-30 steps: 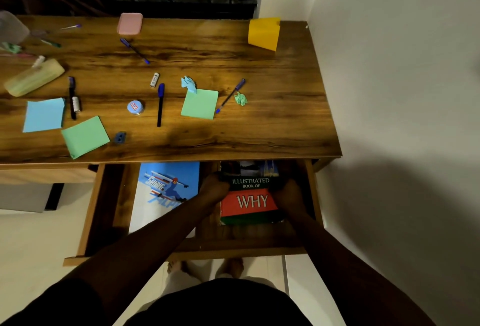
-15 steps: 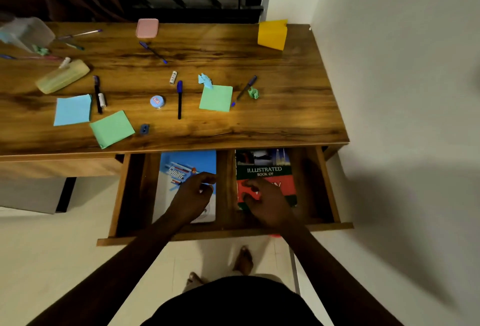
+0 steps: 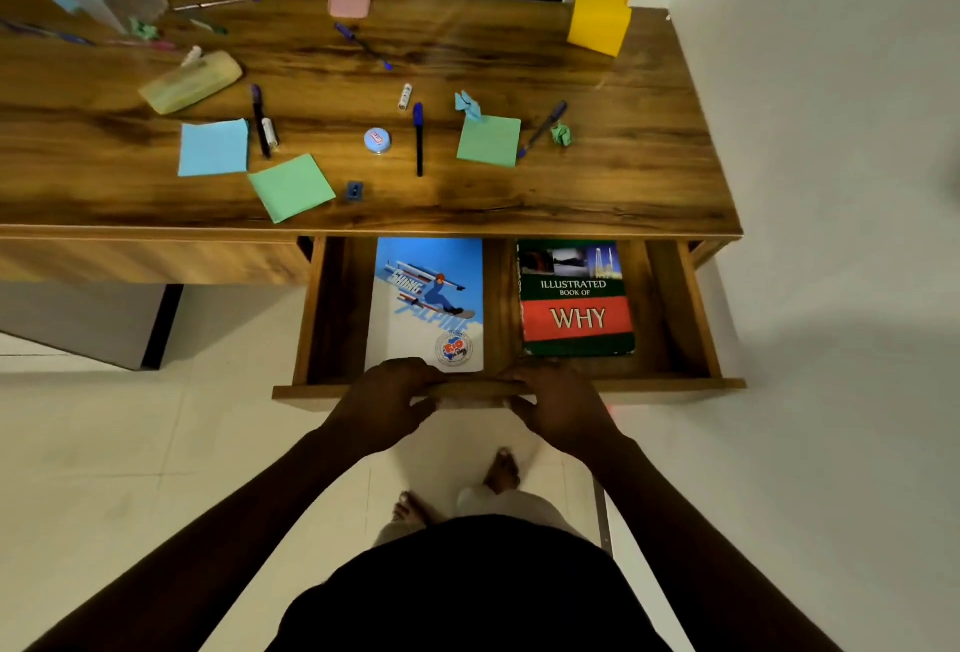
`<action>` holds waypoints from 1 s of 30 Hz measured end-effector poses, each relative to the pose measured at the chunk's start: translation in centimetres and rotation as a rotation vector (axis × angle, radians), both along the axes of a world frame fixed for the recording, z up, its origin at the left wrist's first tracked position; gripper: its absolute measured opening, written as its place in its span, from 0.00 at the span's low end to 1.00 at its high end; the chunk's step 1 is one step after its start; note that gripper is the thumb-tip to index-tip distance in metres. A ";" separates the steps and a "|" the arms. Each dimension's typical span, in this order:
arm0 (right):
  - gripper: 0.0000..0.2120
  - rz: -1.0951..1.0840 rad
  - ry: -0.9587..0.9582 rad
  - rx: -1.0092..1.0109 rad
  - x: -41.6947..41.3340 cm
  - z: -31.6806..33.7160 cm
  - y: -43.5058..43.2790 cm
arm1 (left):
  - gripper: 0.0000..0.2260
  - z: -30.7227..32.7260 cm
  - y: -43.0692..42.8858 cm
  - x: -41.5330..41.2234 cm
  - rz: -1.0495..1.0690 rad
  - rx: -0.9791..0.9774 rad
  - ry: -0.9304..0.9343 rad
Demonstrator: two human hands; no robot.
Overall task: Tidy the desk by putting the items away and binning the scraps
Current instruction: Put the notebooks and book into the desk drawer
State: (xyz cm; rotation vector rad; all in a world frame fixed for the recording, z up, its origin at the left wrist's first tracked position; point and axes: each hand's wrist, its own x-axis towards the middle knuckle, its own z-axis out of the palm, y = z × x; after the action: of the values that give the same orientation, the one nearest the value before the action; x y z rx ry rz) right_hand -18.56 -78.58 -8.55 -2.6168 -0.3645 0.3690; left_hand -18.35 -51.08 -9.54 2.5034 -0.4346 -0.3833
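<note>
Gripping: left hand (image 3: 384, 402) and right hand (image 3: 563, 407), fingers curled over the front rail (image 3: 675, 384), side by side near its middle.
Drawer (image 3: 332, 308): pulled out toward the person, long axis left-right; a closing push would run away, under the desk (image 3: 623, 184).
Contents: ski notebook (image 3: 428, 298), WHY book (image 3: 574, 298), flat, obstructing nothing.
Desktop: pens (image 3: 418, 139), sticky notes (image 3: 213, 147), scraps (image 3: 561, 134).

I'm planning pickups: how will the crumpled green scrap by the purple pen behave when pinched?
The crumpled green scrap, a small paper wad, is probably light and should squash under a pinch. On the smooth desk it may skid if nudged.
</note>
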 end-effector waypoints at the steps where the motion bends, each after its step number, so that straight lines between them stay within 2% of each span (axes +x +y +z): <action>1: 0.15 -0.005 -0.011 -0.002 -0.1 0.0 0.1 | 0.16 -0.2 0.1 -0.1 -0.006 0.003 -0.026; 10: 0.16 0.040 -0.041 -0.024 2.4 -0.5 -0.1 | 0.16 -0.3 -0.3 2.2 -0.026 0.048 -0.083; 20: 0.15 0.063 -0.065 -0.032 10.6 -0.4 -0.3 | 0.13 -0.1 -1.1 9.6 0.031 0.082 -0.153; 23: 0.15 0.086 -0.096 -0.057 13.1 -0.9 -0.4 | 0.19 0.3 -1.7 12.0 0.058 0.164 -0.224; 26: 0.17 0.131 -0.259 -0.012 14.8 -1.5 -0.5 | 0.30 1.2 -2.0 14.0 0.114 0.245 -0.301; 30: 0.24 0.164 -0.453 -0.017 16.9 -1.3 -0.9 | 0.37 1.4 -2.1 16.0 0.137 0.288 -0.355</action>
State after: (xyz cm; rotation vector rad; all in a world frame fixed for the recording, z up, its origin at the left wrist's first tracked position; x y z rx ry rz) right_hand -1.67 -79.45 -9.88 -2.6782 -0.7296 -0.1787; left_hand -2.31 -53.18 -8.14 2.8742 -0.3597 0.0622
